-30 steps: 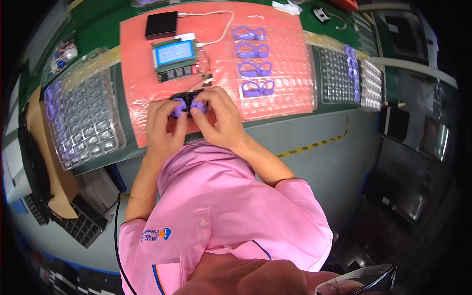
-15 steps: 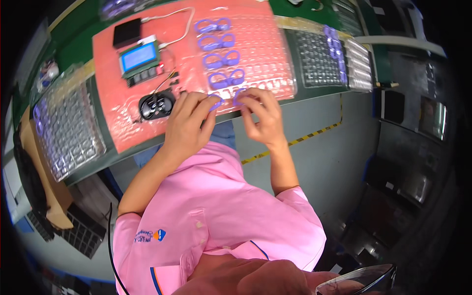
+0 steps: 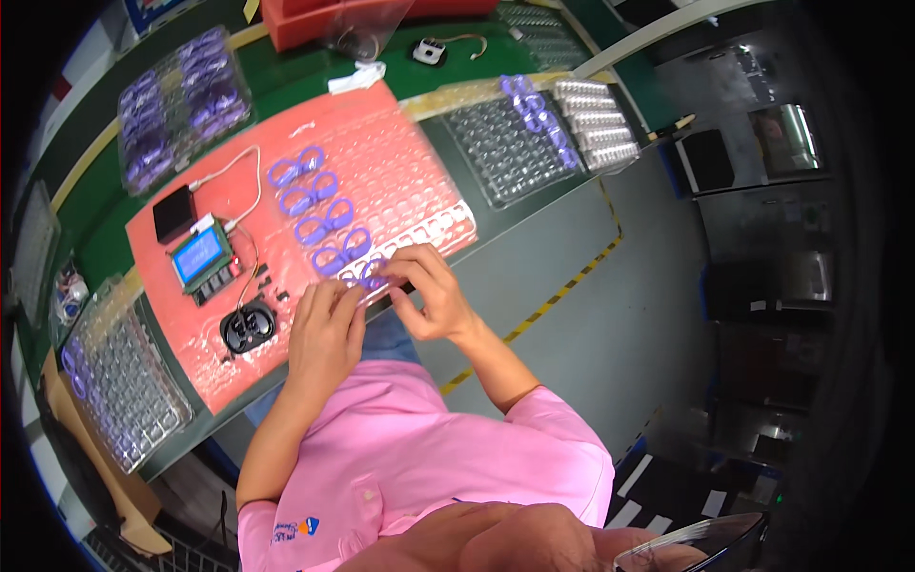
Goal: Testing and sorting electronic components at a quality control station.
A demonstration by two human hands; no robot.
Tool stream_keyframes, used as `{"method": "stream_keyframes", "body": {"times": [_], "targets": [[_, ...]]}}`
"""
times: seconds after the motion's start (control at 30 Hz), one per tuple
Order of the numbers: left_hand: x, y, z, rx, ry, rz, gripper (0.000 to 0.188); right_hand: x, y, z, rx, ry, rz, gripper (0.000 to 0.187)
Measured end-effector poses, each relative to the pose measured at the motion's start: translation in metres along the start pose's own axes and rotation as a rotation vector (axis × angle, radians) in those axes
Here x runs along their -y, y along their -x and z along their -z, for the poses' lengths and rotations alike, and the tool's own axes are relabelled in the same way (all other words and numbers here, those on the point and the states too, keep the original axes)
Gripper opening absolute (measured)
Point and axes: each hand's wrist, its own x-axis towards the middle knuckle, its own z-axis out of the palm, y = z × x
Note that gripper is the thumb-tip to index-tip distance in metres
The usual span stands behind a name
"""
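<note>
At the near edge of the pink bubble-wrap mat [image 3: 205, 377], both hands are on a purple figure-eight piece [image 3: 373, 275] made of two rings. My left hand [image 3: 324, 329] closes its fingertips on the left end, partly covering it. From the other side my right hand [image 3: 431, 297] pinches the right end between thumb and fingers. Beyond them several similar purple pieces [image 3: 324, 223] lie in a column on the mat. Left of my left hand sits a round black part [image 3: 249, 327], wired to a small circuit board with a lit blue screen [image 3: 198, 256].
A black box [image 3: 173, 214] with a white cable lies on the mat. Clear plastic trays stand at the left [image 3: 129, 377] and right [image 3: 505, 143], each with purple pieces. Another tray of purple pieces [image 3: 186, 105] is at the back left. A small white-and-black device [image 3: 430, 51] lies at the back.
The view has turned and shifted, so the table appears tilted and more of its far side shows. Both hands remain at the purple piece by the mat's near edge.
</note>
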Motion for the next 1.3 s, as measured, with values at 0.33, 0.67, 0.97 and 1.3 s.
{"method": "stream_keyframes", "body": {"times": [0.33, 0.67, 0.97, 1.3], "targets": [[0.007, 0.005, 0.05, -0.227, -0.137, -0.124, 0.014, -0.15, -0.053, 0.139, -0.433, 0.446, -0.248, 0.014], [0.124, 0.077, 0.175, -0.728, -0.475, 0.039, 0.035, -0.262, -0.079, 0.218, -0.253, 0.895, -0.444, 0.026], [0.156, 0.193, 0.27, -1.188, -0.726, 0.566, 0.036, -0.326, -0.089, 0.191, 0.057, 1.157, -0.424, 0.031], [0.205, 0.193, 0.331, -1.036, -0.896, 0.689, 0.017, -0.244, -0.113, 0.191, -0.177, 0.91, -0.06, 0.027]]}}
